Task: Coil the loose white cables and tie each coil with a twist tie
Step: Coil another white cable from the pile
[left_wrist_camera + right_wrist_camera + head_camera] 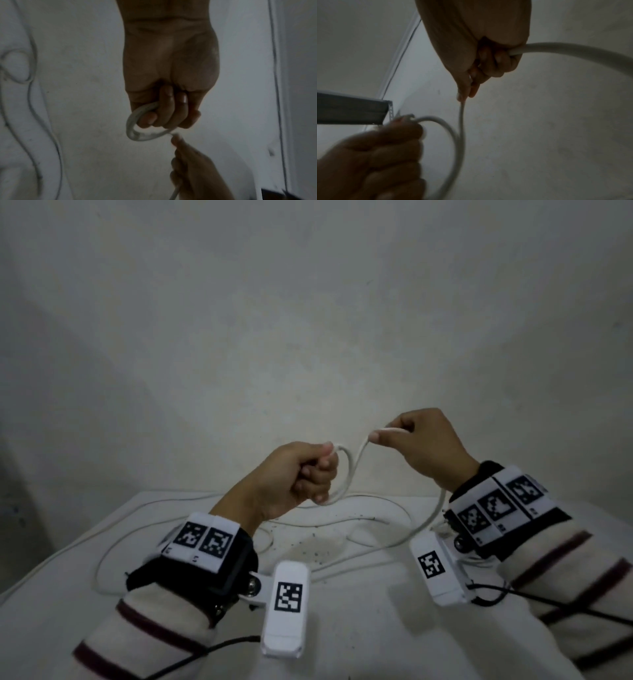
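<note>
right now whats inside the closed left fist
The left hand grips a thick white cable, which leaves the fist as a small loop. How many turns lie within is hidden by the curled fingers.

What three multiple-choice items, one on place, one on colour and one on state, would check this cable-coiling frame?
1. Where is the loop of the cable that is being formed?
A. Flat on the table
B. In the air between both hands
C. Hanging off the table edge

2. What colour is that cable?
A. Black
B. Red
C. White

3. What is the left hand doing?
A. Gripping the loop in curled fingers
B. Resting flat and open on the table
C. Holding a pair of scissors

Answers: 1 B, the loop hangs above the table between the left hand and the right hand, which pinches the cable further along; 2 C, it shows white in the head view; 3 A, the left wrist view shows the fingers curled round the loop.
</note>
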